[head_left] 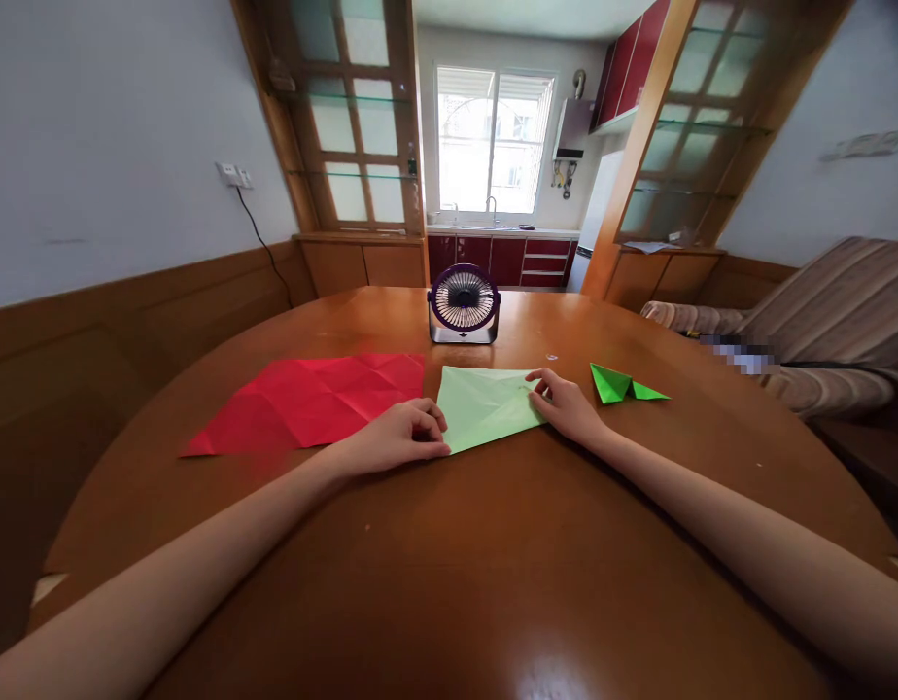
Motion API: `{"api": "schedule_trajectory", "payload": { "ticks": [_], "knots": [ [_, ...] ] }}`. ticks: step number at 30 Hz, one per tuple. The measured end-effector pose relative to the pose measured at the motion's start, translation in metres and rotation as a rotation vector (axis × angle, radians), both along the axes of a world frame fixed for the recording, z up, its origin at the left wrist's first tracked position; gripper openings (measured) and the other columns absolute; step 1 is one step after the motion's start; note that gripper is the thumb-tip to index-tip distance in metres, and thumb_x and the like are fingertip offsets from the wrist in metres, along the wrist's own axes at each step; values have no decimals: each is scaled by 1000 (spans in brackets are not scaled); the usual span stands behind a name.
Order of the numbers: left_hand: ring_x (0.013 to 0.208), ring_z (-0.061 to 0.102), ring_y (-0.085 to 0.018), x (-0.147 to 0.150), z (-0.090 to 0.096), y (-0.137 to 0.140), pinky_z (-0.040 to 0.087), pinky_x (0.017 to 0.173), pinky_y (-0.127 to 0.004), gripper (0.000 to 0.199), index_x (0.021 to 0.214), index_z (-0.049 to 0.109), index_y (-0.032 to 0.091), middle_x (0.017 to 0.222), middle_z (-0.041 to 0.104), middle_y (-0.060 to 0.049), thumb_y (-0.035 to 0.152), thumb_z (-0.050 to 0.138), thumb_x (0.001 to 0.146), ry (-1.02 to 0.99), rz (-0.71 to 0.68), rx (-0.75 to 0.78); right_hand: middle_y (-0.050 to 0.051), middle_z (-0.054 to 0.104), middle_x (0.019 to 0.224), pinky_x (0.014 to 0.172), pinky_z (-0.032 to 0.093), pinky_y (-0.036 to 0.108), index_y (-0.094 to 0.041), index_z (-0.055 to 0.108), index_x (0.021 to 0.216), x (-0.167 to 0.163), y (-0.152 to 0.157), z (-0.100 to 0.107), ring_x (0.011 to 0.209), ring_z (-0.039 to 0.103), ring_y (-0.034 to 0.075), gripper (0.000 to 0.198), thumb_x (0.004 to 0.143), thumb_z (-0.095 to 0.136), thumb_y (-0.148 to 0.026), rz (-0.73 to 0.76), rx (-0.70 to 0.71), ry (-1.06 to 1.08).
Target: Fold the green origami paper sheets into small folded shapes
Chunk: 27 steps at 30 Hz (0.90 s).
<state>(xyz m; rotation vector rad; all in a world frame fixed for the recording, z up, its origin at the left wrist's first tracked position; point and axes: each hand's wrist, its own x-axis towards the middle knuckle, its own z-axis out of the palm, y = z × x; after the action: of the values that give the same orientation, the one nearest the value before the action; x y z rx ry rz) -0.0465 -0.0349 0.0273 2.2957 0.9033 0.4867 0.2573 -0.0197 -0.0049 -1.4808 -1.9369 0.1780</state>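
Sheet (482,403) laid lengthwise between left hand (399,435) and right hand (568,405)
Ends touched by both, curled; pinching cannot be told.

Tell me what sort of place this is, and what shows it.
Probably a home dining area opening onto a kitchen: a wooden table stands in front, with a tap and dark red cabinets beyond.
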Motion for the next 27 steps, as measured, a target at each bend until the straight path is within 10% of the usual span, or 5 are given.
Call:
{"api": "schedule_trajectory", "payload": {
  "ticks": [27],
  "knots": [
    [97,57,-20,-1,-1,5,48,80,-31,27,72,72,18,109,53,-7,46,75,71,-10,6,-96,8,67,90,71,44,28,-16,58,112,-6,0,-1,78,62,20,28,86,48,-18,-21,4,-131]
  ]
}}
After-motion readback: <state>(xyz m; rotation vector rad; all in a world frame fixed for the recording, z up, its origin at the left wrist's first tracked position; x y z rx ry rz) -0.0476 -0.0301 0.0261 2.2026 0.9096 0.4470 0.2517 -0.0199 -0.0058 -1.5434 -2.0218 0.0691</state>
